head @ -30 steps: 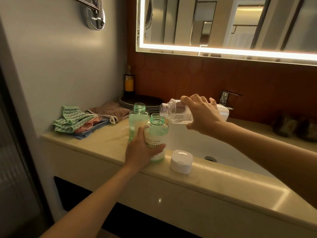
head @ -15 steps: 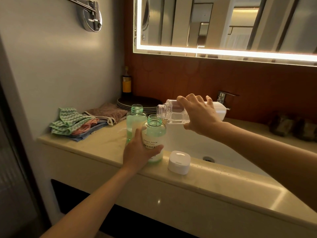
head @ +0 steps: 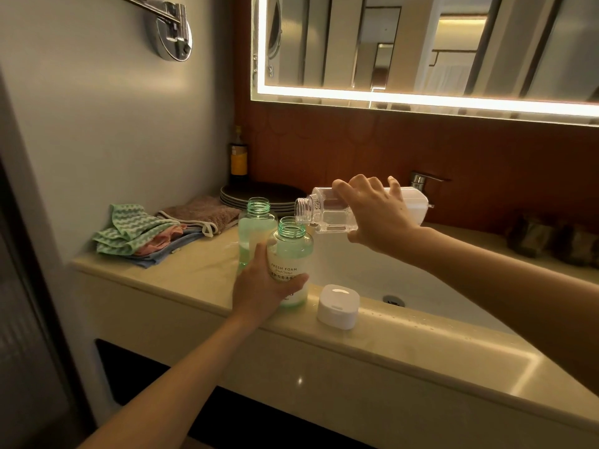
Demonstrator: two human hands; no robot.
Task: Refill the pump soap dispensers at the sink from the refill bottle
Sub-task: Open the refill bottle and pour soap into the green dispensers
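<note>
Two green see-through dispenser bottles stand uncapped on the counter left of the basin. My left hand (head: 259, 286) grips the nearer bottle (head: 291, 251), labelled FRESH FOAM. The second green bottle (head: 254, 228) stands just behind it. My right hand (head: 372, 212) holds the clear refill bottle (head: 327, 210) on its side, its open neck right above the nearer bottle's mouth. A little clear liquid lies in the refill bottle. A white cap (head: 338, 306) rests on the counter edge to the right.
The white basin (head: 372, 273) with its drain lies behind the counter rim (head: 421, 345). Folded cloths (head: 146, 234) and a stack of dark plates (head: 259, 194) sit at the left. A chrome tap (head: 421, 181) stands behind my right hand.
The refill bottle's neck has dropped a little closer to the nearer bottle's mouth. My left hand keeps its hold.
</note>
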